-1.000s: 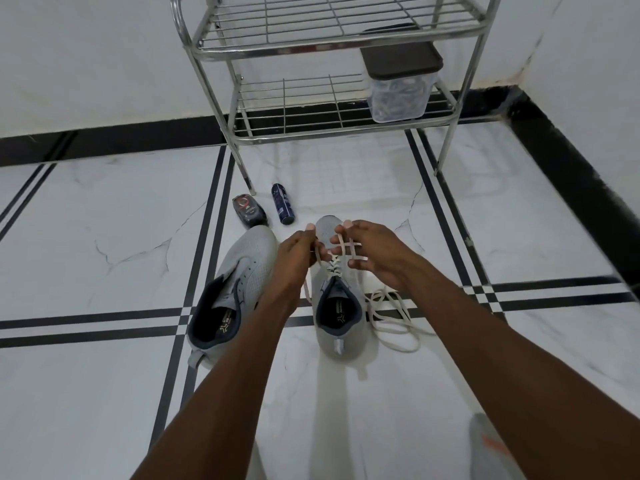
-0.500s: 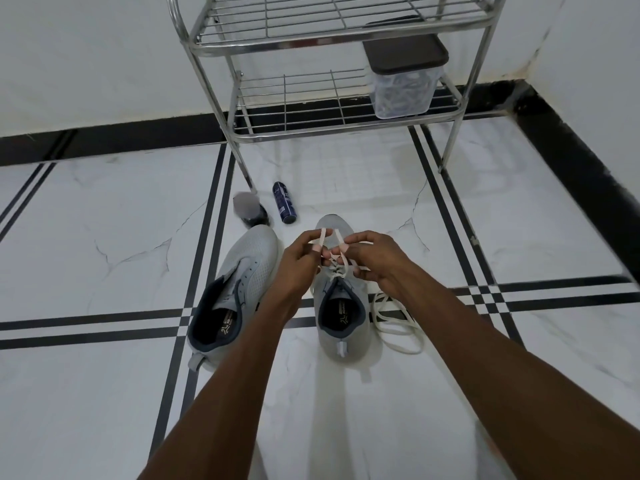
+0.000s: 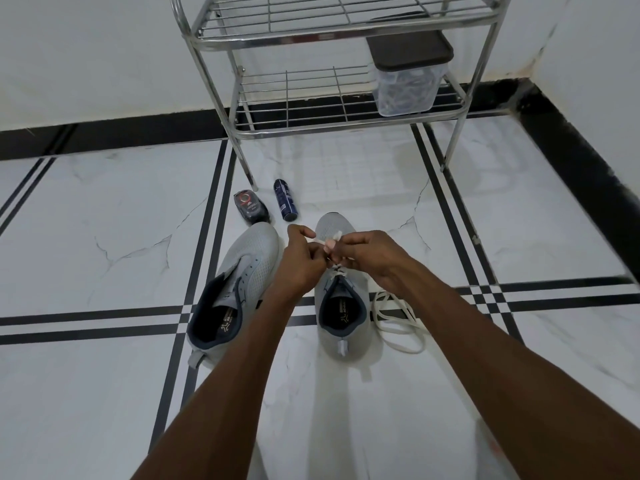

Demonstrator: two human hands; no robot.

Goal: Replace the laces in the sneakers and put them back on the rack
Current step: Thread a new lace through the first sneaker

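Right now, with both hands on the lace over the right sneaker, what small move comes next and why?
Probably draw the lace ends snug. Both the left hand and right hand pinch it above the right sneaker, whose eyelets look threaded; the left sneaker is still laceless.

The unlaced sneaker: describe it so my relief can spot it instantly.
Start at the metal rack against the wall and drop to its front-left leg, where two dark containers lie. Just below them sits the unlaced sneaker, angled left. Unlike the right sneaker beside it, it has bare eyelets and no hands on it.
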